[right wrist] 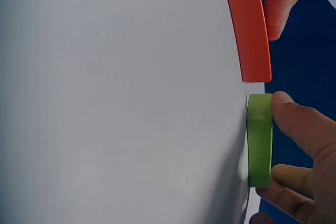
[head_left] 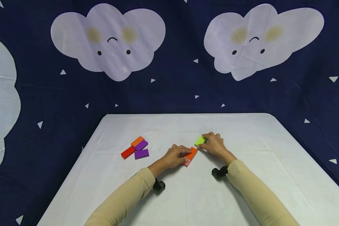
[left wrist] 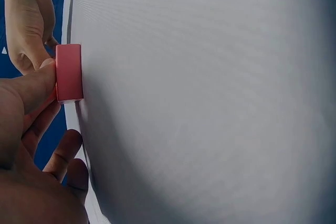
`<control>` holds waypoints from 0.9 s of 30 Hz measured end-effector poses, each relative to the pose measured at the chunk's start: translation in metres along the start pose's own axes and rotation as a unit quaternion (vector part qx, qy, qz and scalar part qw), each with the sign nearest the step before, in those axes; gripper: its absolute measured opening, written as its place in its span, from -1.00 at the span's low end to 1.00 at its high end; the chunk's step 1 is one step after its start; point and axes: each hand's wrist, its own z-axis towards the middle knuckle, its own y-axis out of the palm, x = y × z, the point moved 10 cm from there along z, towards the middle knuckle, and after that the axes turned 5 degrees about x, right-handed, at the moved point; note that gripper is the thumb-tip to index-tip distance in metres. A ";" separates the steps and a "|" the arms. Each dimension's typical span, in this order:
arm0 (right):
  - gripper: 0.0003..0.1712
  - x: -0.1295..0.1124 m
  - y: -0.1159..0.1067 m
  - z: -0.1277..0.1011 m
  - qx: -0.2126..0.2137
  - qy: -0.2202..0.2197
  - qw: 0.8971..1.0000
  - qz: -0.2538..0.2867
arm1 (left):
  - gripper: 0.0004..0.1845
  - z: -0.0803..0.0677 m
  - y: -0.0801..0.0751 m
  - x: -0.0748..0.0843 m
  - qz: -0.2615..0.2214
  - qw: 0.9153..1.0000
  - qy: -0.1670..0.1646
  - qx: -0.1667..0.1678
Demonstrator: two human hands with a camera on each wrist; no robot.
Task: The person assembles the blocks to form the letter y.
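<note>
My left hand (head_left: 173, 156) holds two blocks that lie end to end on the table: its thumb is at the pink block (head_left: 187, 162) and its fingers reach the orange block (head_left: 191, 153). In the left wrist view the thumb meets the upper edge of the pink block (left wrist: 69, 72). With thumb and fingers my right hand (head_left: 214, 144) pinches a lime green block (head_left: 200, 141), just beyond the orange one. A narrow gap separates the green block (right wrist: 259, 140) from the end of the orange block (right wrist: 247, 30) in the right wrist view.
On the left of the white table (head_left: 243, 194) lies a group of blocks: an orange block (head_left: 137, 141), a red block (head_left: 128, 153), a purple block (head_left: 141, 145) and another purple block (head_left: 142, 154). A dark blue cloud-patterned cloth (head_left: 180, 81) hangs behind.
</note>
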 end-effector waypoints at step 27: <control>-0.55 0.004 -0.012 0.008 0.009 -0.075 0.996 0.053 | -0.60 0.000 0.000 -0.002 -0.003 1.000 0.001 0.002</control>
